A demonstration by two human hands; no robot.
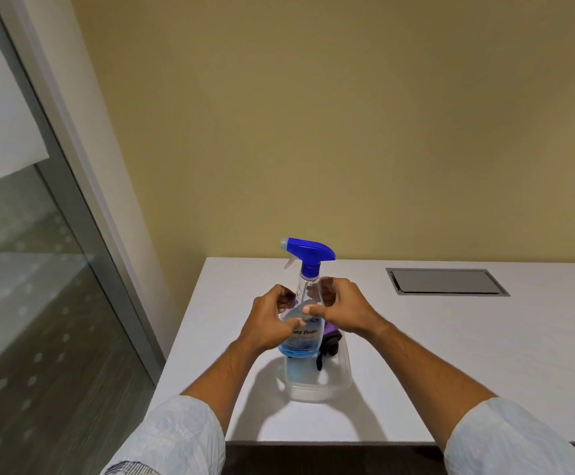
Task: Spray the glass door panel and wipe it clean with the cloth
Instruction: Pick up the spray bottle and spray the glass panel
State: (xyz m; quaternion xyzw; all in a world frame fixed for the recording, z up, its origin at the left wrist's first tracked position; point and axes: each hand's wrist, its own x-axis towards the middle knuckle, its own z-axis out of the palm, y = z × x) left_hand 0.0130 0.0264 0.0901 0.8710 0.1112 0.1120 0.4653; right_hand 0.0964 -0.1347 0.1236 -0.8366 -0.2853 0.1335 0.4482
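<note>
Both hands, left hand (272, 320) and right hand (342, 308), grip a clear blue-capped spray bottle (305, 303) above a clear plastic tub (317, 389) on a white table (450, 354).

Bare table (450, 354) lies open at right and lower centre; the spray bottle (305, 303) and clear container (317, 389) block the middle.

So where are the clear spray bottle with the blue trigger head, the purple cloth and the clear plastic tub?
Clear spray bottle with blue trigger head (310, 251): head view, on the blue trigger head.
Purple cloth (329, 341): head view, on the fold right of the bottle.
Clear plastic tub (317, 392): head view, on its near rim.
</note>
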